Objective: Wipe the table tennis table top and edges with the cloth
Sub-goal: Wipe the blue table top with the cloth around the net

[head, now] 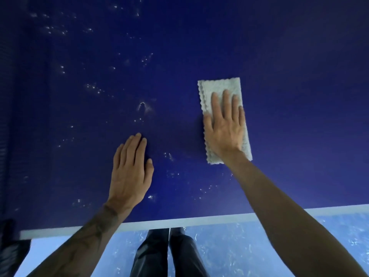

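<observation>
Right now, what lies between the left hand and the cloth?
Only dark blue table top with a few pale specks, seen in the head view.

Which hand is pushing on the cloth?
The right hand: it lies flat on the folded grey cloth. The left hand rests flat on the bare blue table top.

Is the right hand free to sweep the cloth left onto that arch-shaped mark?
Probably yes: only table top lies between the cloth under the right hand and the mark; the left hand rests clear.
</observation>
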